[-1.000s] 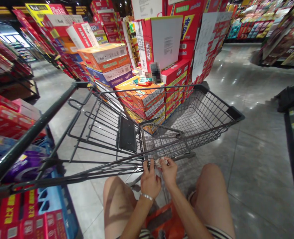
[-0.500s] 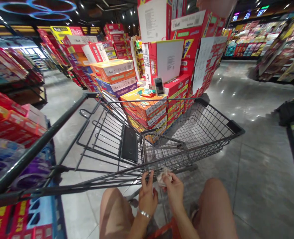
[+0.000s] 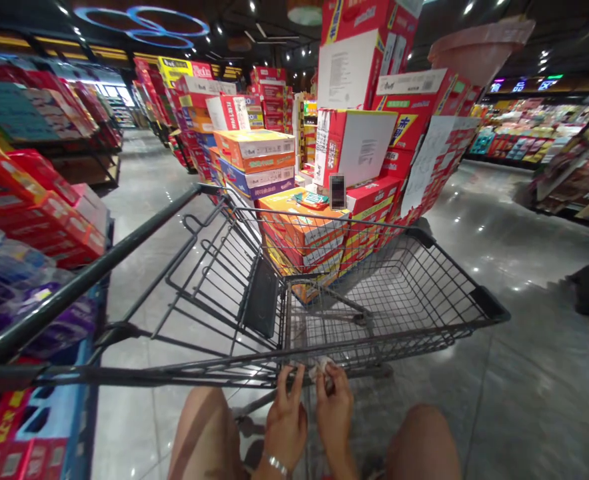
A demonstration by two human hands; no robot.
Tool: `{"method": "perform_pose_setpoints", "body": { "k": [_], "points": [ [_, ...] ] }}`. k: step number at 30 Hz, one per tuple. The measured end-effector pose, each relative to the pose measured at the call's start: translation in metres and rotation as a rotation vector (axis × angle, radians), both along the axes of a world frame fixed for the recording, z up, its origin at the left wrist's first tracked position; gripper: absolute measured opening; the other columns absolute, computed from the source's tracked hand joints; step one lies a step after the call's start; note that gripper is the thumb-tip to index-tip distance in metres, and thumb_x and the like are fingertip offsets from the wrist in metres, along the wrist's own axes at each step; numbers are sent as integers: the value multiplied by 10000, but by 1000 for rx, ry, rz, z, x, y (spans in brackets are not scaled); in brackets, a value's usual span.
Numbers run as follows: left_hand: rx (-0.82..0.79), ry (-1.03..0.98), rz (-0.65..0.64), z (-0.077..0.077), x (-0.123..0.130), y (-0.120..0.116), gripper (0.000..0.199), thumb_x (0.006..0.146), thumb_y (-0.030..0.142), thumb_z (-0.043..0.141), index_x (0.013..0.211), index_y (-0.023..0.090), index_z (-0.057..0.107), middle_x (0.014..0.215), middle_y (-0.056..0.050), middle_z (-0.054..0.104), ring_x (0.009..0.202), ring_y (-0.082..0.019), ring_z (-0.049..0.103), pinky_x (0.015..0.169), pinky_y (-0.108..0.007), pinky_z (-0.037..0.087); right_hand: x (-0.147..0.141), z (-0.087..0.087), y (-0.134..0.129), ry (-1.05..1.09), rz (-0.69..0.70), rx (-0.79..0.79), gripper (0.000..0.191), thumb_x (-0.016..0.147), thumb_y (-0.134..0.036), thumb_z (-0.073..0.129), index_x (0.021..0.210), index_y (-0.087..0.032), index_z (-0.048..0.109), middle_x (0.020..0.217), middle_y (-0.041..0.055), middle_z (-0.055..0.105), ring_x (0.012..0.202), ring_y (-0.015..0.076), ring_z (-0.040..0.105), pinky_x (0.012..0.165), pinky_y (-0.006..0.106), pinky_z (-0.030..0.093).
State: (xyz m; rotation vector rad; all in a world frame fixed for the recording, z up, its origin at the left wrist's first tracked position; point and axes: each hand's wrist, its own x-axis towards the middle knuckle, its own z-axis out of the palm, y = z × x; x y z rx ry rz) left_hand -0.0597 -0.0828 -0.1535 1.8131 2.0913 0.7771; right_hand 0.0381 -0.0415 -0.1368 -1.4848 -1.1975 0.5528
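Blurred patch (image 3: 337, 191) atop orange boxes (image 3: 302, 227)

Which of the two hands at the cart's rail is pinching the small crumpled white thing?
The right hand: its fingertips pinch the white wad against the cart rail. The left hand, with the bracelet, holds only the wire.

place: supermarket | evidence: shopping cart (image 3: 324, 300); stacked product cartons (image 3: 364, 140); stocked shelves (image 3: 34, 193); aisle floor (image 3: 524, 333)

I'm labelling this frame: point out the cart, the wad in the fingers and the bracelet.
cart (image 3: 489, 303): head view, right front corner of rim.
wad (image 3: 321, 366): head view, its pale top.
bracelet (image 3: 276, 463): head view, band on left wrist.
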Motion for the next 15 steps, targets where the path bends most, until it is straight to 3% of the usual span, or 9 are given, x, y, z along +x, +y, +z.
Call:
{"method": "perform_pose_setpoints", "body": {
  "k": [4,9,15],
  "points": [
    [-27,16,-39,0,-2,0,743,745,31,360,1430,316,334,1521,-37,290,1244,-219,500,977,-361,487,10,-6,-2,-144,67,28,318,883,-433,489,892,-195,700,901,118,711,806,237,675,701,336,534],
    [-114,16,-72,15,2,0,727,752,23,351,1435,272,327,1521,-75,283,1281,-192,461,1014,-334,445,21,-18,-2,-323,87,53,358,915,-414,421,863,-191,696,958,137,698,727,209,675,625,298,516],
    [-204,-6,-78,32,3,1,769,724,4,360,1447,260,301,1527,-89,261,1261,-187,480,1024,-327,425,39,-35,-10,-264,98,-48,364,882,-473,459,867,-183,679,861,118,719,751,243,685,637,314,504]
  ]
}}
